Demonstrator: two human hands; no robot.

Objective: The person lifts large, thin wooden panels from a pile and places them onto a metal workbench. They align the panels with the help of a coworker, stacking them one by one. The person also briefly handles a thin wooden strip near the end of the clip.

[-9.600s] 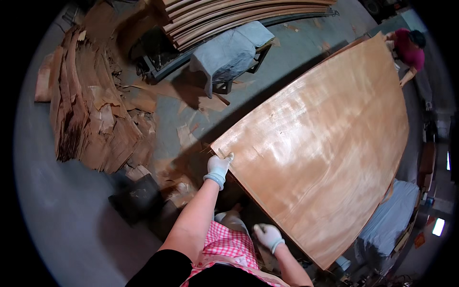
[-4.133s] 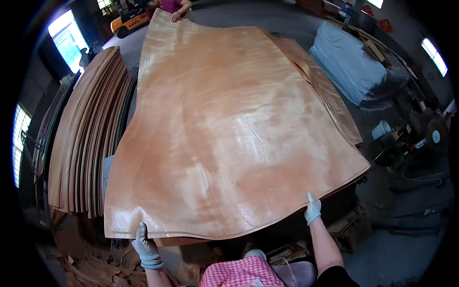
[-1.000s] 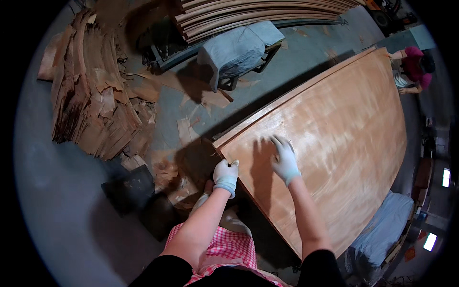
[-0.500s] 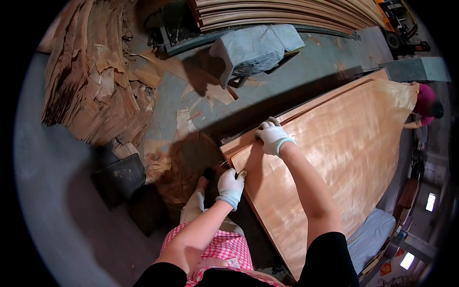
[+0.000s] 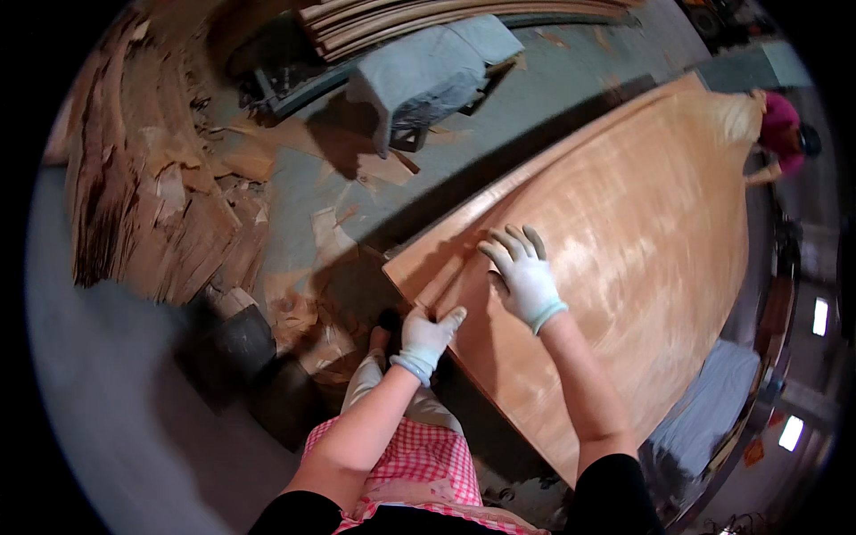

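A large, thin sheet of reddish-tan wood veneer (image 5: 624, 223) lies over a stack, its left part rippled and lifted. Beneath it, a strip of the lower wood panel (image 5: 406, 265) shows along the far left edge. My left hand (image 5: 428, 341), in a white glove, is closed on the veneer's near left corner, the thumb lying along the top. Over the sheet my gloved right hand (image 5: 528, 283) is open, fingers spread; whether the palm presses on the wood cannot be told. At the far right end a person (image 5: 781, 134) in a magenta top bends beside the sheet.
Torn veneer is heaped on the floor (image 5: 143, 196) at left, with scraps (image 5: 303, 312) near my feet. A grey-covered bench (image 5: 437, 76) stands beyond the stack, before piled long boards (image 5: 428, 22). A dark box (image 5: 234, 343) sits left; a grey sheet covers something (image 5: 713, 392) at right.
My right hand has left the far edge of the veneer and opened over its surface. The veneer's far left edge has bunched toward me, baring more of the panel below. My view has shifted.
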